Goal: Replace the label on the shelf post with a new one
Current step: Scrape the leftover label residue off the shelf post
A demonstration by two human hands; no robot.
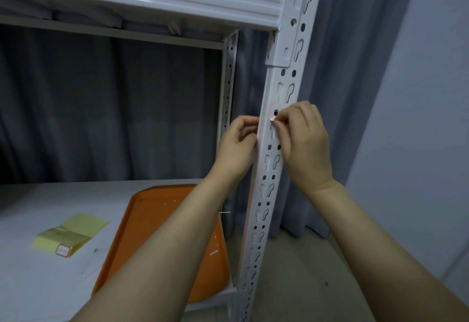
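Curtain (114, 106) behind one post (269, 169): right fingers (286, 118) pinch one label (272, 118), left fingers (247, 125) grip post.

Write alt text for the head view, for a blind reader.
A right hand pinches a small white label on a white perforated shelf post, while the left hand holds the post's edge. An orange tray and yellow paper lie on the shelf below.
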